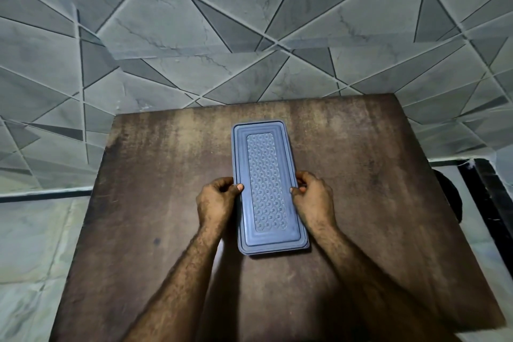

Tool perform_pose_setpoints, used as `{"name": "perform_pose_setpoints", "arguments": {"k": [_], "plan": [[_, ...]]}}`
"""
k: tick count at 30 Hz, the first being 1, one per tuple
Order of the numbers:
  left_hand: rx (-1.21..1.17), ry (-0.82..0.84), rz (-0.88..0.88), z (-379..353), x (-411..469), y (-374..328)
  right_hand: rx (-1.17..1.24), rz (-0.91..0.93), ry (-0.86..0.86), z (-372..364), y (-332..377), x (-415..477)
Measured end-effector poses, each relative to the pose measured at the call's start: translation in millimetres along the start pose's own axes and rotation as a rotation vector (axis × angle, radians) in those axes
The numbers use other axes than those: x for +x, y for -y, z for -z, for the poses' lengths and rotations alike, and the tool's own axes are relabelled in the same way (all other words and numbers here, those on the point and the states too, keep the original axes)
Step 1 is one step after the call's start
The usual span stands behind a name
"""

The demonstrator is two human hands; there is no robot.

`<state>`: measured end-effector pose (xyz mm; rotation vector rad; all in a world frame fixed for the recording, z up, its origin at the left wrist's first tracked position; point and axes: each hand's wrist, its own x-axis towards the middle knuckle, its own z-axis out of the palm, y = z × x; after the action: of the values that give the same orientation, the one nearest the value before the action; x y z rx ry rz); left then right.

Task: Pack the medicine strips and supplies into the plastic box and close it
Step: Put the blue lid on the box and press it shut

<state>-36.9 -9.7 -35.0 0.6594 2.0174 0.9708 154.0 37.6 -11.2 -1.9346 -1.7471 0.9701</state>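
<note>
Plastic box (268, 189), blue lid on, table (361, 175) centre | left hand (218, 197) grips its 9 o'clock edge, right hand (313, 197) its 3 o'clock edge | no strips outside; packing seemingly done, lid perhaps being pressed shut

Plastic box (268, 186) with lid (266, 180) on, lying lengthwise at the middle of the tabletop (155, 175), long axis running from near edge toward the far edge. Left hand (218, 198) against the box's left long side, right hand (312, 197) against its right long side, thumbs touching the lid's rim, both nearer the box's near half. Tiled wall (249, 22) behind the tabletop; floor (33, 244) to the left and right below.
</note>
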Motion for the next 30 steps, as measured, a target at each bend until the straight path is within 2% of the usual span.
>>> {"name": "perform_pose_setpoints", "arguments": {"k": [4,9,15,23,26,30], "plan": [[-0.048,0.023,0.052,-1,7,3,0.052,-0.035,0.010,1,-3,4],[-0.112,0.083,0.132,-3,14,0,0.227,-0.240,0.046,4,-12,9],[-0.163,0.104,0.192,-3,22,4,0.382,-0.349,0.136,-9,-38,25],[-0.128,0.043,0.175,-7,24,4,0.380,-0.423,0.122,-5,-27,31],[-0.145,0.067,0.181,-7,25,7,0.402,-0.420,0.118,-4,-29,29],[-0.233,0.158,0.176,-3,31,2,0.553,-0.441,0.200,1,-26,33]]}}
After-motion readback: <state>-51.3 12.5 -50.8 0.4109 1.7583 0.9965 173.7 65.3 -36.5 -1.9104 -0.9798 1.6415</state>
